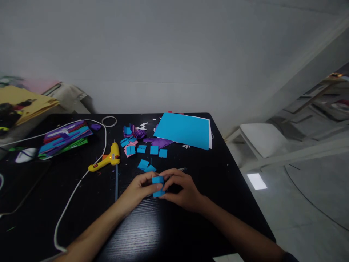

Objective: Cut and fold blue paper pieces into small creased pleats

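Observation:
A small folded piece of blue paper (157, 180) is held between both hands above the black table. My left hand (143, 185) grips its left side, the thumb lying across its front. On the right side, my right hand (181, 187) pinches the same piece with curled fingers. Just beyond the hands lie blue paper squares (143, 165), some creased. More blue squares (154, 150) sit farther back, near a pile of folded purple pieces (138, 132) and some pink pieces (131, 148). Scissors seem to lie partly hidden behind my right hand.
A yellow glue gun (110, 158) with a white cord (69, 203) lies on the left of the black table (201, 233). Large blue sheets (185, 130) lie at the back right, coloured paper strips (65, 138) at the back left. A white stool (261, 140) stands right.

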Demonstrator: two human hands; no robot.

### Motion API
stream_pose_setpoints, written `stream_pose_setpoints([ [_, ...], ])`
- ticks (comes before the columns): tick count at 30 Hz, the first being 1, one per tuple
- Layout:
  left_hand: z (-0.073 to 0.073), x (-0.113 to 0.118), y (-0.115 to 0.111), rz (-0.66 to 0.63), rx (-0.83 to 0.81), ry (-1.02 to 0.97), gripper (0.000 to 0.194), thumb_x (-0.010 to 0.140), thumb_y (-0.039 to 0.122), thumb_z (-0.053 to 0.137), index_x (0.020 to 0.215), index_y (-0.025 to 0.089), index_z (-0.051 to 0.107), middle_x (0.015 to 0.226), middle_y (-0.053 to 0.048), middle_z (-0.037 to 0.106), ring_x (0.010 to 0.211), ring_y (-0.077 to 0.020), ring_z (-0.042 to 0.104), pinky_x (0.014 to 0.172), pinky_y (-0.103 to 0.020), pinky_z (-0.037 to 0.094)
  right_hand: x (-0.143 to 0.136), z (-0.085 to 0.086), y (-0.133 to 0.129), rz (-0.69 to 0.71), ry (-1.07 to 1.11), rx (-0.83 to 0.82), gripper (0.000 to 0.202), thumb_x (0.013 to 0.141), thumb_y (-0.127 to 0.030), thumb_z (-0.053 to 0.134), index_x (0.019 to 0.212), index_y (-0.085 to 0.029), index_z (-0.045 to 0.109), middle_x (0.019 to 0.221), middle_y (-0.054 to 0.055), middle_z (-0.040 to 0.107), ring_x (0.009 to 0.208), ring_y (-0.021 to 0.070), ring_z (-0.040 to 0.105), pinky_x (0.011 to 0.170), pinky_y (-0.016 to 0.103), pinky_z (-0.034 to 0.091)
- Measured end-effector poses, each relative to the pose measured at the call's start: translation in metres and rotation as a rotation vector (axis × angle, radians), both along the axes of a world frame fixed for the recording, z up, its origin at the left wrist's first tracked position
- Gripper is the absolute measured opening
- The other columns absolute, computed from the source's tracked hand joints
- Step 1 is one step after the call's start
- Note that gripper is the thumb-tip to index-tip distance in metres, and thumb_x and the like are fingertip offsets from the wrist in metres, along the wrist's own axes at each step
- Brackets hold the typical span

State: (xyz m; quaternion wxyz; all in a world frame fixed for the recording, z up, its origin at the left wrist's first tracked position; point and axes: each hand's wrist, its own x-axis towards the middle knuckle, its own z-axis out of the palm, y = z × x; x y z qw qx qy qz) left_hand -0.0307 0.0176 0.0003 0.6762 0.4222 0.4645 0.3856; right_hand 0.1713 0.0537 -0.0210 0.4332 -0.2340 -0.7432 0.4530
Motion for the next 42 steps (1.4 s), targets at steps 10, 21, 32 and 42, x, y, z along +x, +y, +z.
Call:
stream_pose_setpoints([
  [10,0.0014,-0.0013,0.0008,-0.115,0.153,0.149,0.035,0.091,0.043,0.067,0.07,0.015,0.065,0.066,0.001,0.058,0.066,-0.0137,0.053,0.069,-0.027,0.042,-0.0007,0.0052,-0.0009,-0.015,-0.04,0.034,0.016,0.077,-0.028,0.088,0.082,-0.021,0.074,0.115,0.009,0.073,0.094,0.018,0.073,0.086,0.031,0.061],
  [21,0.0022,0.0004,-0.0004,-0.135,0.13,0.14,0.037,0.094,0.049,0.063,0.079,0.015,0.067,0.068,0.0,0.061,0.065,-0.0147,0.058,0.067,-0.028,0.048,-0.0004,0.0002,-0.0012,-0.021,-0.048,0.015,0.015,0.077,-0.022,0.087,0.083,-0.022,0.073,0.117,0.008,0.072,0.098,0.0184,0.073,0.09,0.033,0.059],
  [32,-0.0022,-0.0006,-0.0012,-0.113,0.182,0.227,0.041,0.096,0.054,0.059,0.086,0.015,0.065,0.067,0.001,0.06,0.058,-0.0126,0.057,0.061,-0.025,0.047,0.0008,-0.0001,0.0007,0.007,-0.11,0.038,0.02,0.079,-0.022,0.085,0.094,-0.022,0.072,0.126,0.01,0.07,0.111,0.021,0.072,0.097,0.036,0.058],
  [42,-0.0046,-0.0027,-0.0002,-0.124,0.186,0.246,0.043,0.094,0.056,0.061,0.085,0.015,0.067,0.071,-0.002,0.066,0.06,-0.014,0.06,0.062,-0.027,0.05,0.0031,-0.0041,0.0006,-0.011,-0.131,0.038,0.037,0.081,-0.025,0.085,0.113,-0.024,0.068,0.128,0.011,0.073,0.117,0.023,0.071,0.102,0.039,0.056],
])
